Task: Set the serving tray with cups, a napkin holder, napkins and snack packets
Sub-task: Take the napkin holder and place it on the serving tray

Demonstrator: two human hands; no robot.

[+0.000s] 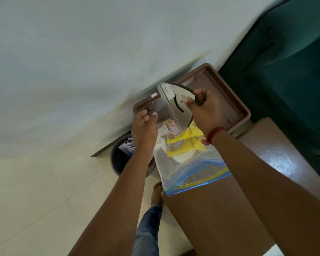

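A glossy brown table [229, 209] is running along beside pale floor tiles, with a white wall behind and something dark green off to the right. Nearest us, a clear zip bag [190, 169] is lying flat on the table with its blue seal end hanging just over the edge. Yellow snack packets [185, 143] are sitting inside or just at its far end, along with what looks like a white wad of napkins, though the plastic is blurring that. Down on the floor beside the table, a dark bin [122, 159] is standing under the left forearm.

Further out, the right hand [205, 111] is pinching the metal napkin holder [175, 104] by its curved top, thumb and fingers closed tight on the edge, holding it up over the bag and the near rim of the tray. The left hand [144, 126] is hovering just beside it, fingers curled loosely and gripping nothing, probably ready to steady the holder.

Beyond both hands, the brown serving tray [236, 100] is waiting at the table's far end against the wall, bare where it shows; no cups are visible. The holder looks bound for it.
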